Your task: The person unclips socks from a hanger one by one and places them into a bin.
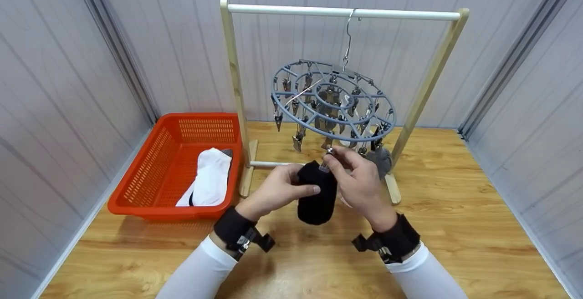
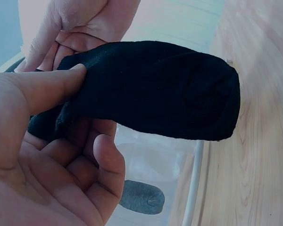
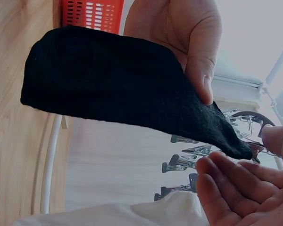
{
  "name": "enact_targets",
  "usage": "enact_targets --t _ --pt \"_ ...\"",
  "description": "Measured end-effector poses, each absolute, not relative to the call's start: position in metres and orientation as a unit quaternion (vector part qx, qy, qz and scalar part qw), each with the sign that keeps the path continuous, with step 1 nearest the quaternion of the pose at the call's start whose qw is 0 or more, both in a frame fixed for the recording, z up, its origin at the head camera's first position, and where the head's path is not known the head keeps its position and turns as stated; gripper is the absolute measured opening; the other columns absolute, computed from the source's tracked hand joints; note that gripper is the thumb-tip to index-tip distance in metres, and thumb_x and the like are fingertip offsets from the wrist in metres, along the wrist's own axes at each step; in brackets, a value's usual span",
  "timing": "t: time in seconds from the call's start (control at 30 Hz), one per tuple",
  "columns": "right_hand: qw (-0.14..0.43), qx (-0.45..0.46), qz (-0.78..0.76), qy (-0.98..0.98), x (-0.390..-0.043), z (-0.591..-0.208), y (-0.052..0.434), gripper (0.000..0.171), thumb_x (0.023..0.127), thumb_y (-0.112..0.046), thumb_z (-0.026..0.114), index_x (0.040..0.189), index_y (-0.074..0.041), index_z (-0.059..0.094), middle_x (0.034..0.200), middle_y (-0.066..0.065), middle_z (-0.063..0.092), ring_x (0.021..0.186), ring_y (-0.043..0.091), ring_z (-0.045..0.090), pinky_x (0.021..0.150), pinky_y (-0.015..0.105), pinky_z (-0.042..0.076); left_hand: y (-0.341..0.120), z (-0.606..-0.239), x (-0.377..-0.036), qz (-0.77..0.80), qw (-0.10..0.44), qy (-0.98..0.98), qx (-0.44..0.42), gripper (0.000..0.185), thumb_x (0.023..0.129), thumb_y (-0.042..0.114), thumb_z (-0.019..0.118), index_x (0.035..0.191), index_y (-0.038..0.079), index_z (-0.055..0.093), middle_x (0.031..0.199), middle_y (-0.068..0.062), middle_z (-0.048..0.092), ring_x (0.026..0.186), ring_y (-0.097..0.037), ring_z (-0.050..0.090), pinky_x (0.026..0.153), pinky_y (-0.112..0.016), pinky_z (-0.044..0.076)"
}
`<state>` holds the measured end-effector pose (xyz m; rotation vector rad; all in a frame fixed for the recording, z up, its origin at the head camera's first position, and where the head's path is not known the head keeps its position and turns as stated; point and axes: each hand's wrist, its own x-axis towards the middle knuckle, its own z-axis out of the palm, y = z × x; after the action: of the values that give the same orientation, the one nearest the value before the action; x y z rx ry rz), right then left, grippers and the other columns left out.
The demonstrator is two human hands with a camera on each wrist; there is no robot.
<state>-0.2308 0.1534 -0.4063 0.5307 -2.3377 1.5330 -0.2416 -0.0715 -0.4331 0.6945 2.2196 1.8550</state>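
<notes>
Worktop (image 1: 455, 226) of pale wood, seen from above, with an orange basket (image 1: 150, 185) at the far left in which a white sock (image 1: 210, 178) is laid. To its right a wooden rack (image 1: 234, 85) is set, and from its white crossbar (image 1: 341, 12) a round grey peg hanger (image 1: 332, 101) is hung by a metal hook (image 1: 348, 39). Below the hanger, a black sock (image 1: 317, 192) is held above the worktop between both hands. The left hand (image 1: 275, 190) is closed on the sock's upper part, with the thumb (image 2: 42, 87) pressed on the fabric and the fingers curled beneath. The sock's top edge is met by the right hand (image 1: 357, 180) at one peg (image 1: 328, 158) of the hanger; the fingers are bent about that peg, but whether it is pinched or only touched cannot be told. A grey sock (image 1: 380, 160) is clipped on the hanger's right side, just beyond the right hand.
</notes>
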Motion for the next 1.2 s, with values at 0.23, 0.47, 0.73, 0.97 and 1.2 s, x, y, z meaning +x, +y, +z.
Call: enact_targets --t 0.23,0.47,0.73,0.97,1.2 --pt "0.166 0.194 0.565 -0.785 -0.2318 -0.4059 0.1512 0.032 0.11 -0.03 0.074 0.133 -0.008 0.078 0.117 0.0 0.082 0.105 0.017 0.075 0.089 0.028 0.059 -0.0721 -0.4333 -0.2421 0.616 0.082 0.749 0.231 0.025 0.097 0.015 0.087 0.118 0.003 0.078 0.103 -0.003 0.08 0.092 -0.014 0.074 0.081 -0.03 0.059" --pt "0.162 0.19 0.582 -0.774 -0.2316 -0.4047 0.1503 0.027 0.111 -0.026 0.074 0.13 -0.007 0.078 0.114 0.006 0.083 0.097 0.019 0.073 0.085 0.027 0.057 -0.0723 -0.432 -0.2409 0.615 0.083 0.75 0.228 0.028 0.098 0.015 0.087 0.121 0.002 0.078 0.105 -0.005 0.08 0.093 -0.015 0.074 0.081 -0.03 0.06" --pt "0.176 0.193 0.581 -0.771 -0.2302 -0.4035 0.1521 0.028 0.11 -0.026 0.075 0.129 -0.006 0.08 0.108 0.001 0.083 0.092 0.02 0.072 0.08 0.027 0.055 -0.0725 -0.4317 -0.2413 0.617 0.083 0.746 0.238 0.026 0.098 0.016 0.086 0.119 0.002 0.078 0.102 -0.004 0.08 0.091 -0.015 0.074 0.08 -0.03 0.059" --pt "0.2 0.215 0.584 -0.757 -0.231 -0.4035 0.154 0.026 0.108 -0.017 0.077 0.127 -0.001 0.082 0.109 0.006 0.085 0.094 0.018 0.078 0.082 0.025 0.06 -0.0718 -0.4309 -0.2412 0.613 0.087 0.748 0.237 0.023 0.098 0.016 0.087 0.115 0.003 0.079 0.097 -0.003 0.081 0.088 -0.013 0.075 0.078 -0.028 0.058" --pt "0.221 0.227 0.59 -0.742 -0.2316 -0.404 0.1536 0.022 0.106 -0.011 0.079 0.123 0.003 0.082 0.107 0.008 0.085 0.098 0.018 0.08 0.083 0.027 0.063 -0.0715 -0.4314 -0.2412 0.61 0.084 0.751 0.238 0.022 0.097 0.015 0.087 0.114 0.003 0.079 0.095 -0.002 0.08 0.086 -0.013 0.074 0.076 -0.028 0.058"
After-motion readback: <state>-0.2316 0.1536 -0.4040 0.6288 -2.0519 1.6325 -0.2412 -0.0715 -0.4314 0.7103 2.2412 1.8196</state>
